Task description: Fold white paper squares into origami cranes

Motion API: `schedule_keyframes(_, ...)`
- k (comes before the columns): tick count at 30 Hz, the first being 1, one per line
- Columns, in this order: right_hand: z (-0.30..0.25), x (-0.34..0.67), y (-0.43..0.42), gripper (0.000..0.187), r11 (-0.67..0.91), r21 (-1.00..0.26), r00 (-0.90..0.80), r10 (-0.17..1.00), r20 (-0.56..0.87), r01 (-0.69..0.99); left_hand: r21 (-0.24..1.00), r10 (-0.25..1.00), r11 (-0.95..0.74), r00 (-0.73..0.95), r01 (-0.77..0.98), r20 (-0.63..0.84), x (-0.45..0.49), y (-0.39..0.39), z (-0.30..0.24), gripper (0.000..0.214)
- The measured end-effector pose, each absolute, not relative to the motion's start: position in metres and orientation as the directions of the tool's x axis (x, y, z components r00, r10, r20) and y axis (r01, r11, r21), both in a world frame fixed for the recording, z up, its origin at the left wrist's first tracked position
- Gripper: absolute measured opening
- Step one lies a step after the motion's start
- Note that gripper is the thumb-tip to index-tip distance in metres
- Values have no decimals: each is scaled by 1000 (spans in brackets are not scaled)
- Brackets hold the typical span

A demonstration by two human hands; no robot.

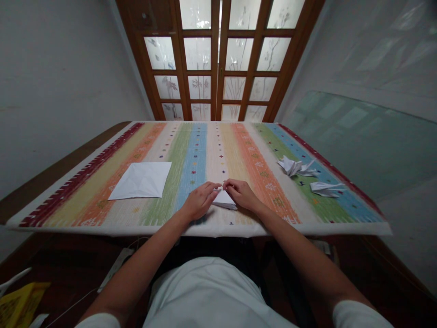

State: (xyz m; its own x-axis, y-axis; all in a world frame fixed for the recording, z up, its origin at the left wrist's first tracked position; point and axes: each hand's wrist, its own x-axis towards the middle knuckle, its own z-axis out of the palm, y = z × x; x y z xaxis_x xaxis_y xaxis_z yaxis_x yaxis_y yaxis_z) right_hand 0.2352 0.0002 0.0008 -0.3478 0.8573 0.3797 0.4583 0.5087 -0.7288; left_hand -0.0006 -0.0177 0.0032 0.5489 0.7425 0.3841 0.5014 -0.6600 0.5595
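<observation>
A small folded piece of white paper [223, 199] lies on the striped tablecloth [246, 150] near the table's front edge. My left hand [200, 200] and my right hand [241, 193] rest on it from either side. The fingertips of both hands pinch its top corner, fingers closed on the paper. To the left lies a creased white paper sheet [141, 180], flat and untouched.
Two folded white paper figures [295, 167] [326, 188] sit at the right on the cloth. Wooden doors with frosted glass panes [218, 59] stand beyond the table's far edge. A yellow object [18, 305] lies on the floor at lower left.
</observation>
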Motion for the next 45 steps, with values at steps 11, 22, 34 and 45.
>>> schedule_keyframes(11,-9,249,2,19,527,-584,-409,849,334,617,479,743,-667,562,571,364,-1,-15,-5,17)
schedule_keyframes(22,7,250,-3,35,332,-876,-486,864,133,350,695,822,-568,335,440,459,-4,-13,5,28)
schedule_keyframes(34,1,247,4,47,158,-976,-317,943,104,151,971,961,-231,173,68,216,-4,-4,-1,66)
schedule_keyframes(45,-5,251,6,34,396,-853,-269,910,315,340,873,903,-407,263,269,341,-11,-2,-12,36)
